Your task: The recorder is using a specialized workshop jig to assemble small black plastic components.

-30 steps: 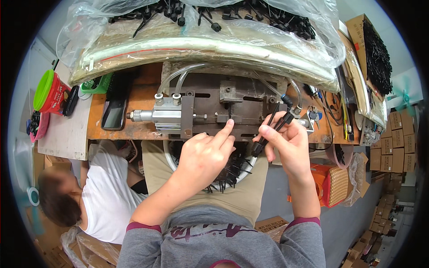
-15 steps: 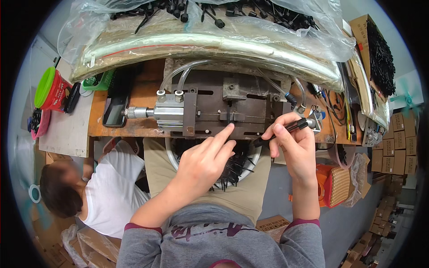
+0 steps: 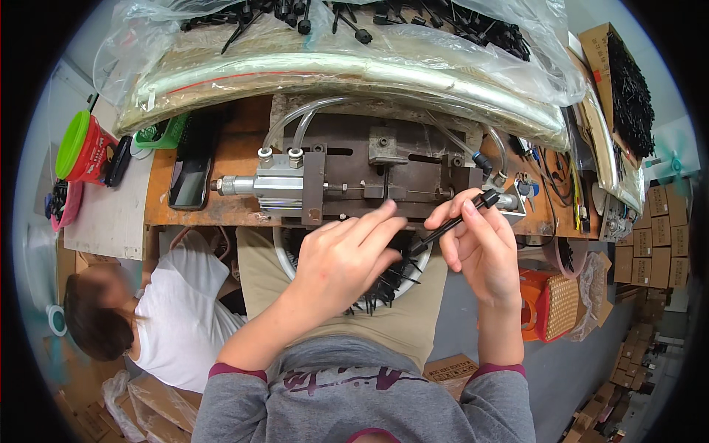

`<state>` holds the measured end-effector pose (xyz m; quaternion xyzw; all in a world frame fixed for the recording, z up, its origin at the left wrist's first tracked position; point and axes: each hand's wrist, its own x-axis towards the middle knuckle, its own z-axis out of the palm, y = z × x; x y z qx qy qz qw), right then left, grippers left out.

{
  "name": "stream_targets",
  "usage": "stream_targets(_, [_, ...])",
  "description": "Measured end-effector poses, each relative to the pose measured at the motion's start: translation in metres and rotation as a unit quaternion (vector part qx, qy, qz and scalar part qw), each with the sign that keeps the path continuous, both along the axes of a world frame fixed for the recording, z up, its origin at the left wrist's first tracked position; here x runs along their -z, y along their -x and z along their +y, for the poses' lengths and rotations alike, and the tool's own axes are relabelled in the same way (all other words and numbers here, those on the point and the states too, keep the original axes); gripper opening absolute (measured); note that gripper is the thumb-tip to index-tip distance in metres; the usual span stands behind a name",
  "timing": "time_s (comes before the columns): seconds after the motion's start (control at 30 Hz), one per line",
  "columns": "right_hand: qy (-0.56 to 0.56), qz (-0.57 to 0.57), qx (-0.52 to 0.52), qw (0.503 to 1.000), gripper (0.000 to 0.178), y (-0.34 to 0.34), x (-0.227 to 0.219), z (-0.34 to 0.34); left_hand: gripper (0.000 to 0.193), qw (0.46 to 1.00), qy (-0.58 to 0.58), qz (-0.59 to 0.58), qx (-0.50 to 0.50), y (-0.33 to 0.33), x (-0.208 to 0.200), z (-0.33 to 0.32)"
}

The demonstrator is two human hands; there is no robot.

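Note:
My left hand point(image 3: 347, 258) is at the front edge of a dark metal fixture point(image 3: 421, 173), its fingers stretched out and apart. Its fingertips lie just below a small clamp block point(image 3: 375, 191) in which a thin black part point(image 3: 386, 177) stands; whether they touch it I cannot tell. To the right, my right hand point(image 3: 484, 255) grips a slender black plastic stick point(image 3: 453, 223) with a thicker head, slanting from upper right to lower left. A white-rimmed tub point(image 3: 284, 255) of similar black sticks rests between my legs, partly hidden under my left hand.
A silver air cylinder point(image 3: 281, 186) with clear hoses is mounted on the fixture's left. Further left lie a phone point(image 3: 190, 181) and a red bucket point(image 3: 88, 151). A plastic-covered tray point(image 3: 347, 70) with black parts spans the back. A person in white point(image 3: 181, 317) sits at left.
The cylinder's rod has moved right toward the clamp block. My left fingers have shifted slightly right. In my right hand, the stick has turned to a steeper slant.

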<state>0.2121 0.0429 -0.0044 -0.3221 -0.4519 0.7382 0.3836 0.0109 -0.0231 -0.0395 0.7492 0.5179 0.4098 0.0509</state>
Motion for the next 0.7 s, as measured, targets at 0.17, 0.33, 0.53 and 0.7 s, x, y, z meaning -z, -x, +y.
stream_targets(0.17, [0.053,0.035,-0.051,0.997,0.023,0.005,-0.001,0.002,0.037,0.967,0.016,-0.225,0.115,-0.001,-0.015,-0.014])
stream_targets(0.33, [-0.105,-0.027,0.106,0.988,0.024,0.001,-0.004,0.009,0.032,0.989,-0.005,-0.142,0.051,0.009,-0.009,-0.022])
stream_targets(0.53, [-0.219,-0.086,0.067,0.97,0.039,-0.002,-0.002,0.003,0.029,0.997,-0.003,0.071,-0.015,-0.004,0.017,-0.01])
stream_targets(0.7, [-0.221,-0.035,0.062,0.973,0.063,-0.002,-0.004,-0.003,0.029,0.993,-0.016,0.111,-0.045,-0.004,0.022,0.003])
